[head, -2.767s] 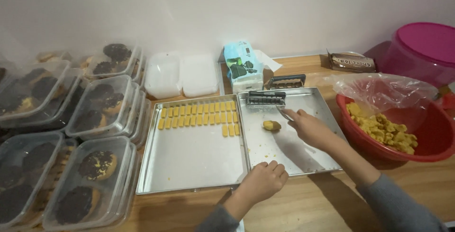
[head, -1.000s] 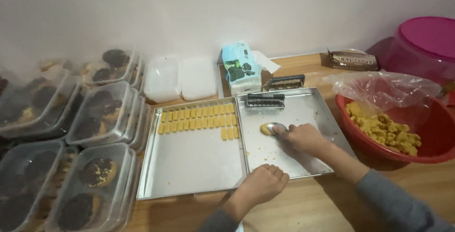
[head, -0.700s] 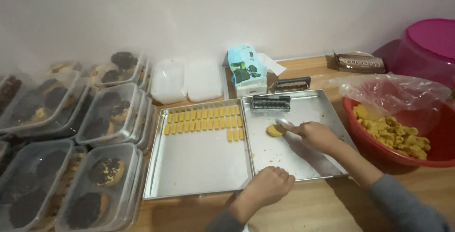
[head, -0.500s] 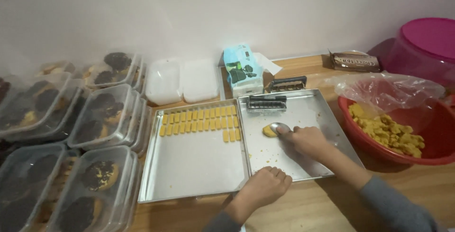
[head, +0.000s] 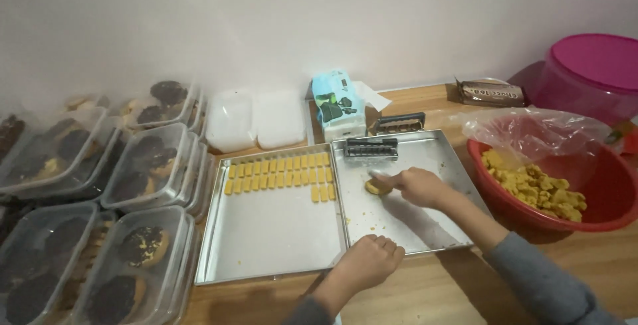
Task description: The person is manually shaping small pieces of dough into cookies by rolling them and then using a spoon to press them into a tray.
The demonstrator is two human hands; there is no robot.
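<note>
Dough [head: 376,187] sits on the right tray [head: 444,160] under the right hand [head: 415,185] fingertips, pressed together on it (left hand [head: 370,262] fisted). Pressing hard could smear it flat.

the right hand [head: 417,187] rests on the right tray [head: 438,232], its fingers [head: 389,180] pressing a small yellow dough lump [head: 375,189]. the left hand [head: 372,260] sits curled into a loose fist on the near rim where the two trays meet. the left tray [head: 266,238] carries two rows of small yellow dough bars [head: 279,171] along its far side. a metal cutter [head: 371,147] lies at the far end of the right tray, a second one [head: 397,123] just behind it on the bench [head: 425,298]. to the right stands a red bowl [head: 598,205] of yellow dough pieces [head: 535,189], lined with clear plastic. clear lidded boxes [head: 146,165] of dark cookies are stacked at the left.
</note>
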